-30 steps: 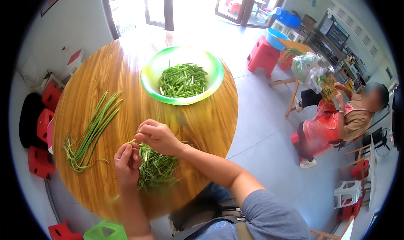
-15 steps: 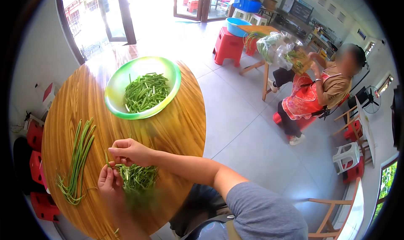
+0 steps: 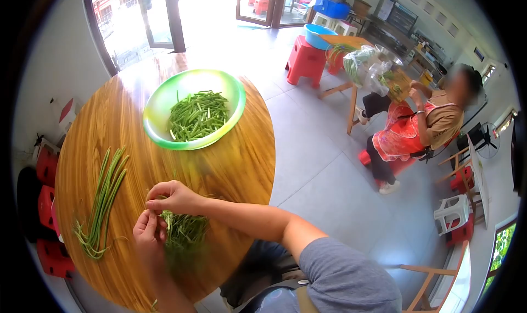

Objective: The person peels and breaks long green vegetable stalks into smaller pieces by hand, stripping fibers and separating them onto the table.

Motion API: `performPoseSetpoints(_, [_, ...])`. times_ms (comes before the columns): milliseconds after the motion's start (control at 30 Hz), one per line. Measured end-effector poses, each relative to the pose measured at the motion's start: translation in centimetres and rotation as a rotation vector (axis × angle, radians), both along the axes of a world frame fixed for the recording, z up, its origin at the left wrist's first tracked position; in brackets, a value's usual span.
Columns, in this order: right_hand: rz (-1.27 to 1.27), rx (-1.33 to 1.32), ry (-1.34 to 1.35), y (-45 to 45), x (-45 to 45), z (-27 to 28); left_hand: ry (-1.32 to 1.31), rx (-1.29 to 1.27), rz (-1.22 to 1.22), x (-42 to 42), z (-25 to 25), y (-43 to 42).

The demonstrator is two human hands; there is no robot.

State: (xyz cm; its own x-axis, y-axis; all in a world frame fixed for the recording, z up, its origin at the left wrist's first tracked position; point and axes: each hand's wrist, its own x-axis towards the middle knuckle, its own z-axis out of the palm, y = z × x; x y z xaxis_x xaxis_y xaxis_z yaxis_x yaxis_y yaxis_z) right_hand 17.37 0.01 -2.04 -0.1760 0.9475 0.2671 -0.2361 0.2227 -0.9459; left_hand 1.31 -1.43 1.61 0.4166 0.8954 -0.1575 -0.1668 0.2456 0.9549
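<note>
My right hand [image 3: 174, 197] and my left hand [image 3: 147, 230] meet fingertip to fingertip above the wooden table, both closed in a pinch. The thin green stem seen between them a moment ago is now mostly hidden by the fingers. Just right of my left hand lies a pile of green trimmings [image 3: 185, 230], partly covered by my right forearm. Several long green stems [image 3: 107, 195] lie loosely bunched to the left. Beyond my hands, a green-rimmed plastic bowl [image 3: 156, 107] contains many short cut green stem pieces [image 3: 198, 116].
The round wooden table [image 3: 241, 175] has its curved edge on my right. A seated person in a red apron [image 3: 401, 134] works at another table with plastic bags [image 3: 365, 66] and greens. Red stools [image 3: 305, 60] and a blue basin [image 3: 320, 37] stand near that table.
My fingertips have come together, and the stem between them shows less. The view has shifted slightly, so bowl and table appear a little further right. The other person's hands have lowered slightly.
</note>
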Motion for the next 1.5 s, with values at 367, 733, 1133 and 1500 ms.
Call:
performPoseSetpoints(367, [-0.456,0.711,-0.484,-0.5,-1.0,-0.4,-0.323,-0.232,0.309,0.9,-2.1,0.4])
performPoseSetpoints(733, [0.396,0.265,-0.505,-2.5,0.8,4.4,-0.527,-0.111,0.37,-5.4,-2.8,4.4])
performPoseSetpoints(1133, [0.023,0.041,-0.58,-0.5,1.3,2.3,-0.107,0.252,0.133,-0.6,-0.2,0.6])
performPoseSetpoints(1500, [-0.204,-0.004,-0.068,-0.4,0.0,0.7,0.031,0.242,0.05,1.1,-0.6,-0.6])
